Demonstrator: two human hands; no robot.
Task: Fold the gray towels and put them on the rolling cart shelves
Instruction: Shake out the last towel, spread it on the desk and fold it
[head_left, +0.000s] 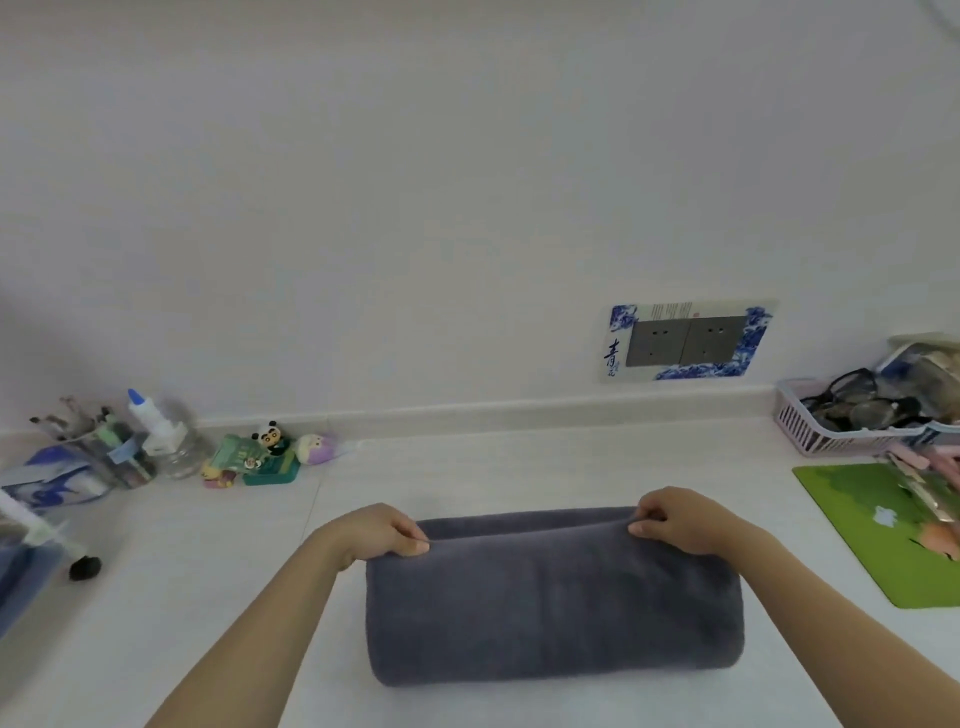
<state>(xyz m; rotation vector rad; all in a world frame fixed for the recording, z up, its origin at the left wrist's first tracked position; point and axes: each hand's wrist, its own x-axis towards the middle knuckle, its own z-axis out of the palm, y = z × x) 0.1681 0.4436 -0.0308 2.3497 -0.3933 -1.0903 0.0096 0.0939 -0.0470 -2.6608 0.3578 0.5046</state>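
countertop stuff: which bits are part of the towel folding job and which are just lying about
Job: gray towel, left hand, right hand, both pinching its far edge.

Lying about: panda figure, pink basket, green mat, blue-capped bottle.

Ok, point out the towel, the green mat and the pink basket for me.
towel (556, 603): head view, middle of its folded top layer.
green mat (857, 525): head view, bare left part.
pink basket (810, 434): head view, slatted front wall.
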